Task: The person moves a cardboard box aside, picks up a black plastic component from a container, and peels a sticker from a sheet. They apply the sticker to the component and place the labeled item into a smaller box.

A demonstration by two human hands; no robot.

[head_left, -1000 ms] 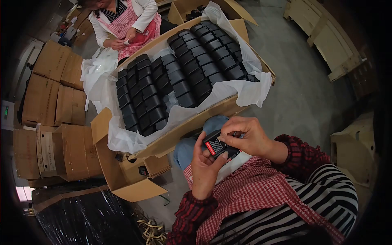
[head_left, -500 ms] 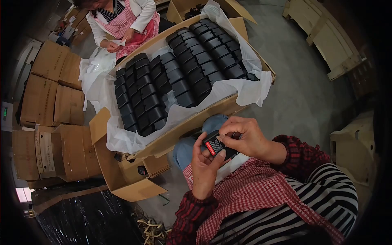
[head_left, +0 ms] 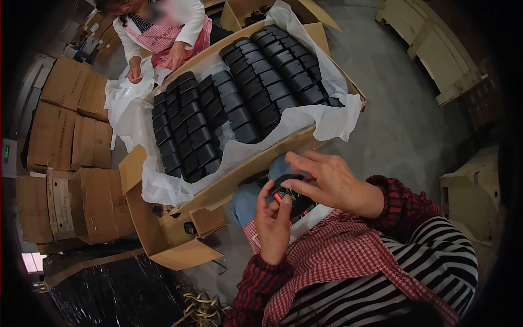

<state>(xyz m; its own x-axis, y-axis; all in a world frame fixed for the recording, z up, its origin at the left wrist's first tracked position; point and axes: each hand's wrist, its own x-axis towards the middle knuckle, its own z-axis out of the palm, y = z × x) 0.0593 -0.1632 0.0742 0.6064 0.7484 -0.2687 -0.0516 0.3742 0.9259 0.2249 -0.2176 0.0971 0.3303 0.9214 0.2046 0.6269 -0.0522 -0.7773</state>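
Observation:
My left hand (head_left: pixel 274 223) is closed around a small black piece with a red-and-black printed label (head_left: pixel 279 197), held just over my lap. My right hand (head_left: pixel 332 182) is right beside it, thumb and forefinger spread apart, and covers part of the black piece from this view. Under the hands, a white flat-edged object (head_left: pixel 308 224) lies on my red checked apron (head_left: pixel 348 250). Directly ahead, a large open carton (head_left: pixel 248 170) lined with white foam sheet (head_left: pixel 321 121) holds rows of black moulded parts (head_left: pixel 261 82).
Across the carton, a person (head_left: pixel 163 32) in a checked apron has both hands near white sheeting. Stacked brown cartons (head_left: pixel 52 114) stand at left, above a black-wrapped bundle (head_left: pixel 114 294). A smaller open carton (head_left: pixel 180 256) sits at the big carton's near-left corner. Wooden crates (head_left: pixel 430 49) stand at right.
My right hand has opened from a pinch on the label, its fingers spreading and lifting slightly. The black piece has tilted in my left hand. Across the carton, the person's hands have moved apart.

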